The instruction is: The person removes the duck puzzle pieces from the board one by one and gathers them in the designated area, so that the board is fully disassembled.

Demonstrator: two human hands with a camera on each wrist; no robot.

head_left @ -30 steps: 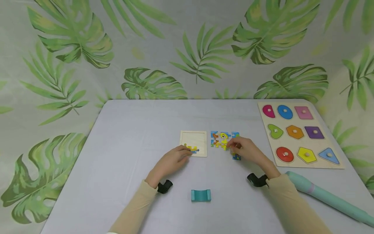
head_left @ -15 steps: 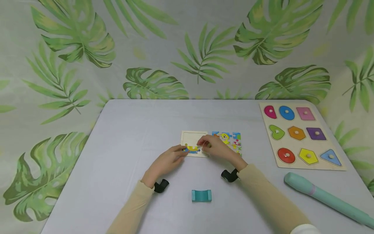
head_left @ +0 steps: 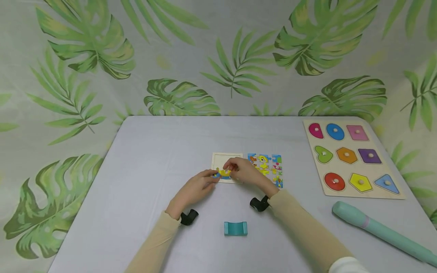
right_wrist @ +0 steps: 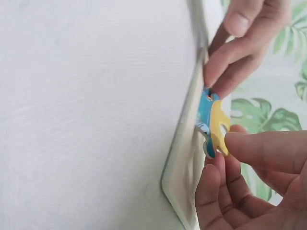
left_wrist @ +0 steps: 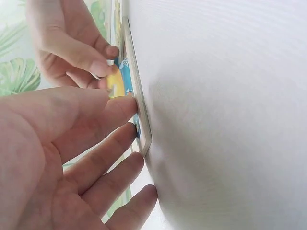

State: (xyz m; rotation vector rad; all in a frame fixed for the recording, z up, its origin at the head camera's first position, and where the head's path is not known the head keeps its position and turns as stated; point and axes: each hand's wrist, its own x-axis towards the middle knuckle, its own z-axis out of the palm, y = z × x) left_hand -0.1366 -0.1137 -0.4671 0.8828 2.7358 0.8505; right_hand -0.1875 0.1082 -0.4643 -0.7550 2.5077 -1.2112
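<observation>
A small wooden puzzle tray [head_left: 218,160] lies mid-table, with yellow and blue jigsaw pieces along its near side. My left hand [head_left: 195,188] rests its fairly straight fingertips on the tray's near left corner, touching a blue piece there. Over the tray's right part, my right hand [head_left: 246,171] pinches a yellow and blue puzzle piece [right_wrist: 218,125] between thumb and fingers. In the right wrist view that piece is at the tray, close to the left fingertips. From the head, the right fingers partly hide it. Several loose puzzle pieces [head_left: 263,159] lie just right of the tray.
A wooden shape board [head_left: 329,165] with knobbed coloured shapes lies at the table's right. Nearer is a mint-green baton-like object [head_left: 385,231]. A small teal block with a hollowed top [head_left: 235,228] sits between the forearms. Leaf-print cloth hangs behind the table.
My right hand has come left from the loose pieces to the tray, bringing a puzzle piece, then shifted slightly further left. The left hand stays at the tray's near left corner.
</observation>
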